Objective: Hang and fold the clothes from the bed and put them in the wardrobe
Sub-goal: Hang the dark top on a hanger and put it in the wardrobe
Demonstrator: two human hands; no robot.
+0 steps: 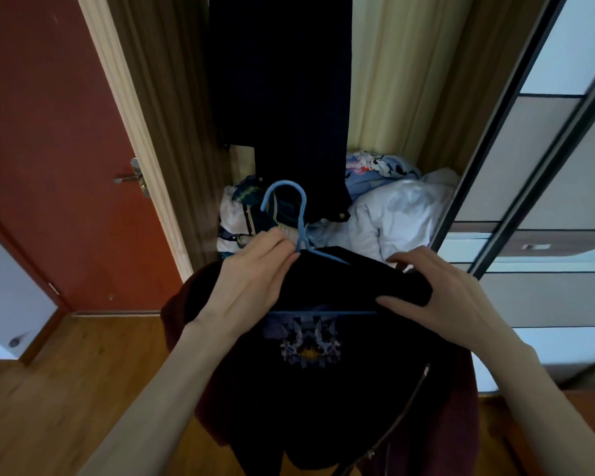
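Filling wardrobe (437, 108): bedding (392, 214) (crumpled)

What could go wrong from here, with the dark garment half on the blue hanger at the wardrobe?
1. The left hand pinches only the blue hanger at its neck; the dark garment could slide off one shoulder.
2. The right hand grips bunched fabric, so it may hang crooked.
3. The piled bedding and hanging dark trousers crowd the wardrobe; the hook might snag.

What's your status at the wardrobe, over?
Left hand pinches blue hanger neck; right hand grips dark garment shoulder. Garment on hanger, not yet hung. Hanging dark clothes ahead.
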